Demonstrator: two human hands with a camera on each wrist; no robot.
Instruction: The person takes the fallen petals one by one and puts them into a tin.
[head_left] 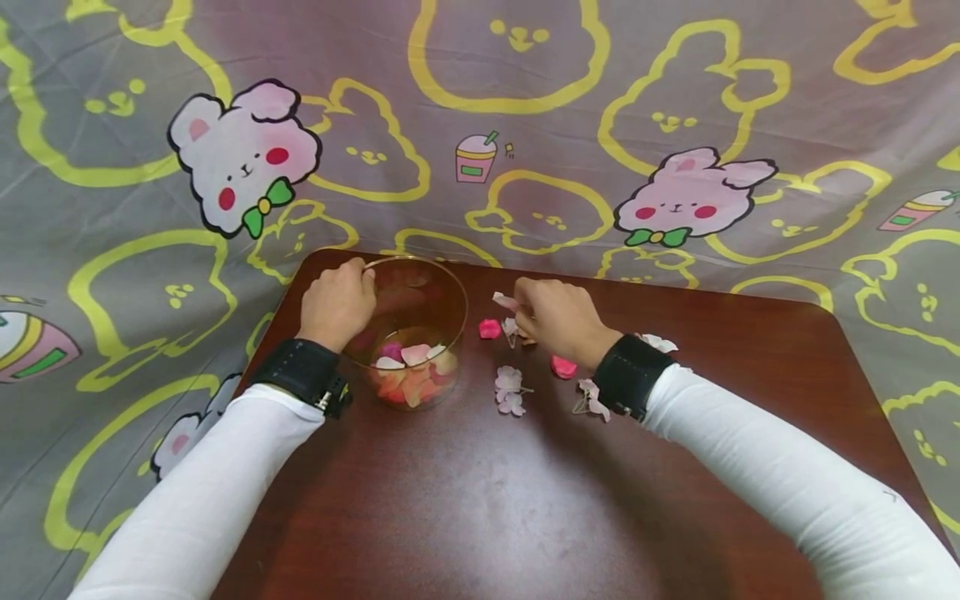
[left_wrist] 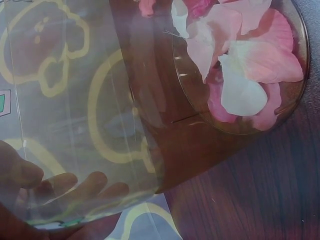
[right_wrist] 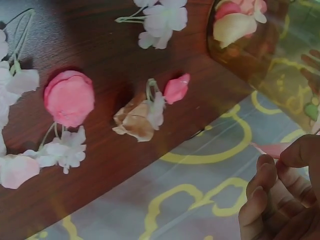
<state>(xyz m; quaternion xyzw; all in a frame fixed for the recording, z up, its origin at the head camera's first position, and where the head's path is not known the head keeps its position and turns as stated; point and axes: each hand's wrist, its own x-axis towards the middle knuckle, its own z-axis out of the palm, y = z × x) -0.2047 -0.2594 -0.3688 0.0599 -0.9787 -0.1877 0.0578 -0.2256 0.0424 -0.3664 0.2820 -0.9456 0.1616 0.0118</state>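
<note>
Partly hidden, a pale pink petal is pinched by the right hand beside the glass bowl, which is gripped by the left hand, whose fingers are dimly seen.

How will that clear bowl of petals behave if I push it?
The clear bowl should probably slide rather than roll, as it stands upright on the table. Its sides rise high, so a push near the top might tip it. The petals inside look thin and loose, so would likely shift.
</note>
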